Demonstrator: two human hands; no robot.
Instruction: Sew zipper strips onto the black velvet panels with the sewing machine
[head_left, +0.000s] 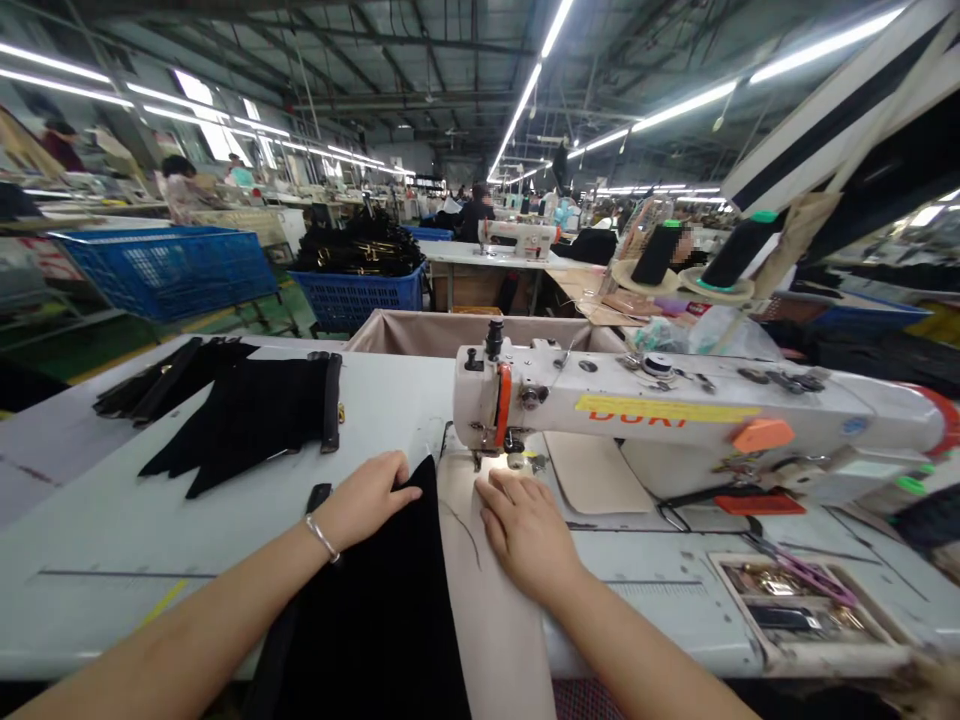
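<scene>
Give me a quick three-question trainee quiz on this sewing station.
1. What colour is the piece touched by the left grip?
2. True or false: the right grip rests on the black piece.
3. Fill in: the strip along the sewing machine is ____.

Key:
1. Black; it is the black piece.
2. False; it rests on the beige piece.
3. Yellow.

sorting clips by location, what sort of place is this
Most likely a sewing workshop or garment factory floor: a sewing machine stands in front of the person, black thread cones behind it, and a blue basket piled with dark pieces beyond the table.
</scene>
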